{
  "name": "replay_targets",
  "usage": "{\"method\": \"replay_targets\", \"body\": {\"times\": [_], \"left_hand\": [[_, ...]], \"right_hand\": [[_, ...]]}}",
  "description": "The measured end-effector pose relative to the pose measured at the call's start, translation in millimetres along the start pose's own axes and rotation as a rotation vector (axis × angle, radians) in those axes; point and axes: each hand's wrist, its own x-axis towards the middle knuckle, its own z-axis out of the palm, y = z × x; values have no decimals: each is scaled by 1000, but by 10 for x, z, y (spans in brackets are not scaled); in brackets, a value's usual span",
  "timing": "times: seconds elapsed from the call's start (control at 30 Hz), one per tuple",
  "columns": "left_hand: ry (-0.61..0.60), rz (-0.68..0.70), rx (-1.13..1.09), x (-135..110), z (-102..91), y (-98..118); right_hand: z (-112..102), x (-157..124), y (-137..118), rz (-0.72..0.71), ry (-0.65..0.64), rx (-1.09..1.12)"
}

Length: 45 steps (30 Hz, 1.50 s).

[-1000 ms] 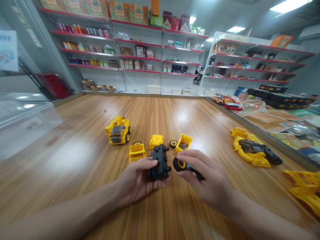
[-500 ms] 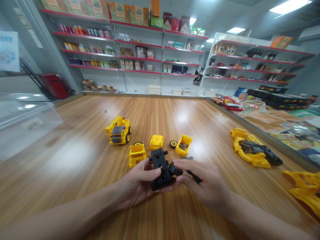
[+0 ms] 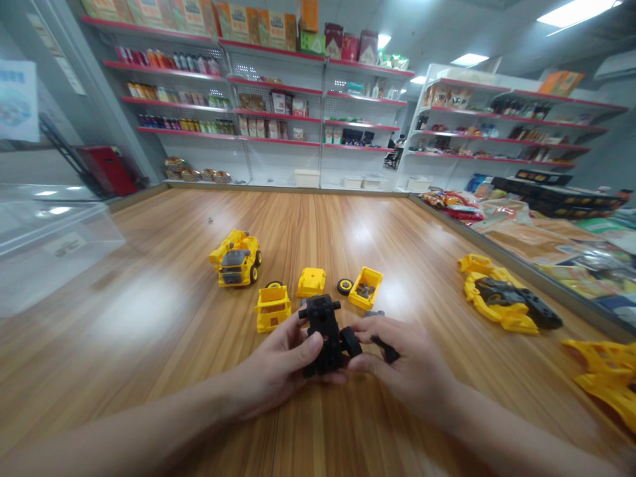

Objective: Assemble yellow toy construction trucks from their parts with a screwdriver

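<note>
My left hand (image 3: 285,358) is closed around a black toy truck chassis (image 3: 324,321), thumb pressed on its face, axle stubs sticking out at the far end. A black toy wheel (image 3: 350,341) sits at the chassis's right side. My right hand (image 3: 402,351) pinches that wheel between thumb and fingertips. A dark handle-like piece (image 3: 386,349) lies across the right palm, its kind unclear. Just beyond the hands are a yellow cab frame (image 3: 273,310), a yellow block-shaped part (image 3: 311,282), a loose wheel (image 3: 344,286) and a small yellow bin (image 3: 366,289) holding small grey pieces.
An assembled yellow toy truck (image 3: 235,258) stands on the wooden table (image 3: 163,371) at left. Yellow and black vehicle parts (image 3: 507,295) and another yellow part (image 3: 603,377) lie at right. A clear plastic box (image 3: 59,245) is at the left edge. Stocked shelves (image 3: 278,86) stand behind.
The chassis has tilted in my left hand, its far end now turned slightly right. The wheel has turned so its yellow hub no longer shows. The right fingers have shifted, exposing more of the dark piece.
</note>
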Motion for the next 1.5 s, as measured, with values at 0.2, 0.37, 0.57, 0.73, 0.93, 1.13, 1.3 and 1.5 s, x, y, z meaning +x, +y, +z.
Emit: {"method": "replay_targets", "body": {"times": [0.2, 0.37, 0.57, 0.73, 0.93, 1.13, 1.3, 1.5], "left_hand": [[5, -9, 67, 4, 6, -30], [67, -73, 116, -5, 2, 15], [158, -101, 204, -10, 43, 51], [82, -91, 204, 11, 98, 67], [51, -45, 190, 31, 83, 48], [59, -54, 144, 23, 59, 22], [44, -68, 209, 23, 68, 34], [20, -120, 446, -16, 86, 94]], "right_hand": [[40, -3, -8, 27, -62, -3], [95, -20, -4, -47, -95, 31], [80, -29, 5, -41, -160, 0], [-16, -5, -45, -11, -198, -44], [-145, 14, -159, -16, -304, -118], [-113, -12, -151, -9, -344, -190], [-62, -27, -126, -33, -361, -212], [-60, -39, -151, -62, -381, -223]]}}
